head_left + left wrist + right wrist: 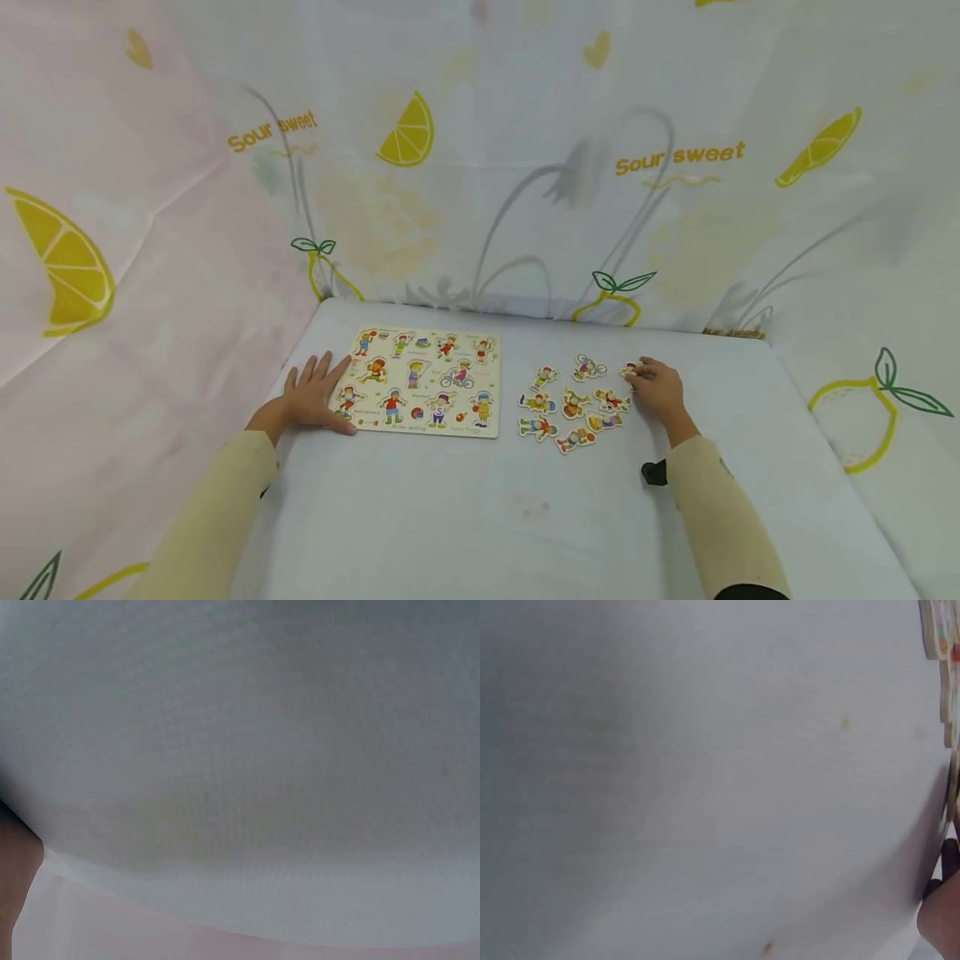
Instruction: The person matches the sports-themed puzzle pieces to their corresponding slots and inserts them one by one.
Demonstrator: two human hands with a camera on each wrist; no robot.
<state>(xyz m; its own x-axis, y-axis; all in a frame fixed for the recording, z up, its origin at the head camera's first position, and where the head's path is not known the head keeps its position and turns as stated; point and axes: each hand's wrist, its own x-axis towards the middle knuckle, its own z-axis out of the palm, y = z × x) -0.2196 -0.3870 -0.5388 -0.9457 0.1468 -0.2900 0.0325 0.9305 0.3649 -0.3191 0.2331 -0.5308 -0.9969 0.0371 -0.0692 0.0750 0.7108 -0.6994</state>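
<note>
A wooden puzzle board (424, 382) printed with sporty cartoon children lies on the left part of the table. My left hand (313, 398) rests at its left edge with the fingers spread, the thumb along the near corner. Over to the right, my right hand (660, 392) pinches a small puzzle piece (628, 367) by its right side, at the outer edge of a group of loose cut-out pieces (575, 405). In the right wrist view, only part of that hand (943, 911) and some piece edges (946, 690) show at the far right.
The white-covered table (450, 517) meets a lemon-printed cloth backdrop (480, 192) at the back and sides. A black object (654, 473) shows beside the right forearm. The left wrist view holds mostly pale cloth (247, 780) and a bit of skin.
</note>
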